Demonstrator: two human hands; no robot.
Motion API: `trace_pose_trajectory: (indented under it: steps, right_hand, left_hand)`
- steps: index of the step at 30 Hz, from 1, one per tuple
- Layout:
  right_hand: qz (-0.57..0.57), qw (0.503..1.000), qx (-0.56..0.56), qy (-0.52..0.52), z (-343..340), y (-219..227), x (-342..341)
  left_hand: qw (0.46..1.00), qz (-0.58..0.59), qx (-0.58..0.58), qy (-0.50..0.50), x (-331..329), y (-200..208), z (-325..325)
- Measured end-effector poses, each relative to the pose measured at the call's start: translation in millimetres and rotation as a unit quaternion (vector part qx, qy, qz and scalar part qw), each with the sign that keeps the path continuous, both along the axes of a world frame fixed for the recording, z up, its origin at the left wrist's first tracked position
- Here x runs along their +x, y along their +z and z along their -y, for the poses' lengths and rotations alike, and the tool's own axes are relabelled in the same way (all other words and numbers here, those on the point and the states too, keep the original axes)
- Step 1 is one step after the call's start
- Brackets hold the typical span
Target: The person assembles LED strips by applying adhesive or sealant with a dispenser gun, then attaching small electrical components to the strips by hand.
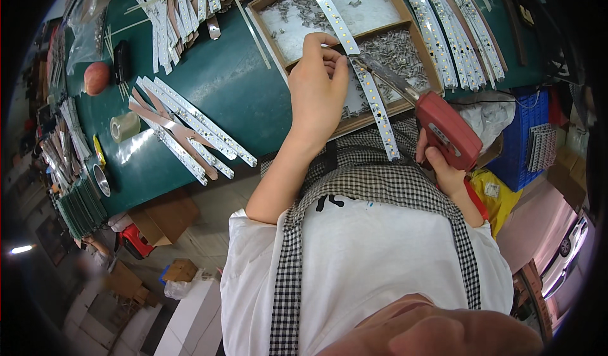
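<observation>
Fingers (329,55) of my left hand (316,93) are curled shut, pinching a long white LED strip (373,99) at about its middle. The strip runs from the far side of a shallow cardboard tray (266,5), across it and out over its near edge toward my checked apron (380,179). My right hand (443,169) is wrapped tight around the grip of a red electric screwdriver (446,131); its metal bit slants up and left, and the tip meets the strip just right of my left fingers. The tray sits on a dark green counter (240,84) and its right compartment holds a heap of small metal screws (399,49). More LED strips (190,125) lie fanned out on the counter to the left. Farther left I see a roll of clear tape (125,127) and a round reddish fruit (96,77).
</observation>
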State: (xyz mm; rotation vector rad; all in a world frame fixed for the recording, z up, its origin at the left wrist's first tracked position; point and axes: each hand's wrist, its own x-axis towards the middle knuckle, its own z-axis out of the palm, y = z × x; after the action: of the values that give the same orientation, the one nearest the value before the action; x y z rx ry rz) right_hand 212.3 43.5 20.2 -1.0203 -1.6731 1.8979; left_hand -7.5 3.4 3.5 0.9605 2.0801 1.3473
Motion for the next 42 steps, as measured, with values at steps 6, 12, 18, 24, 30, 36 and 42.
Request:
trace_pose_trajectory:
  steps: [6, 12, 18, 24, 30, 36, 42]
  right_hand:
    - [0.062, 0.992, 0.102, 0.044, -6.0, -5.9, 9.1]
    - [0.015, 0.999, 0.037, 0.030, -4.4, 0.1, 4.5]
    - [0.004, 1.000, 0.012, 0.016, -3.8, 9.9, 2.6]
    - [-0.081, 0.982, 0.137, -0.105, -10.8, 0.5, 9.3]
    - [-0.183, 0.974, 0.060, -0.117, -19.4, -0.3, 13.4]
    - [-0.043, 0.999, 0.011, -0.004, -4.5, 2.8, 4.1]
    - [-0.009, 1.000, 0.005, 0.002, -3.8, 4.5, 2.5]
  left_hand:
    - [1.000, -0.014, -0.006, 0.000, 0.1, 0.7, -0.4]
    - [1.000, -0.016, 0.000, 0.000, 0.1, -1.0, 0.1]
    - [1.000, -0.005, -0.003, 0.001, 0.3, 0.6, -0.1]
    - [1.000, -0.002, 0.013, 0.001, 0.2, -3.5, 0.1]
    - [1.000, -0.002, 0.018, 0.000, 0.6, -0.8, -0.4]
    - [1.000, 0.006, 0.014, 0.001, 0.8, -0.3, -0.7]
    - [1.000, 0.007, 0.005, 0.000, 0.1, -0.7, 0.4]
